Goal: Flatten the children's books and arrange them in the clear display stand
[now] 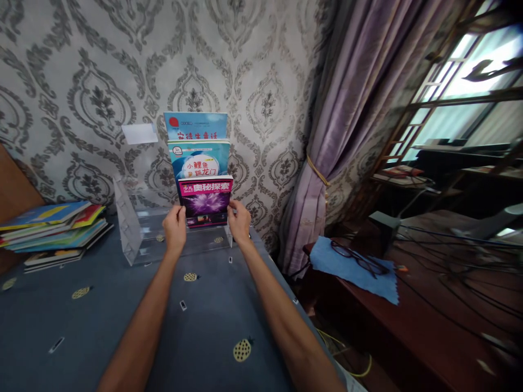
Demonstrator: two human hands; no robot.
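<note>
Both my hands grip a pink and purple book [205, 202] by its two side edges. My left hand [175, 223] pinches its left edge, and my right hand [239, 219] closes on the right one. The book leans upright at the front of a clear tiered book rack [134, 231]. Behind it, on higher tiers, stand a teal book [200, 160] and, at the back, a light blue book [196, 125]. The rack's left part holds no books. Its right end is partly hidden by my right hand.
A stack of books [53, 226] lies at the left on the blue tablecloth [110, 321]. Patterned wallpaper stands behind. To the right hang a purple curtain [327, 136] and, on a dark red desk [441, 337], lie glasses [359, 258] on a blue cloth [339, 272], beside tangled cables.
</note>
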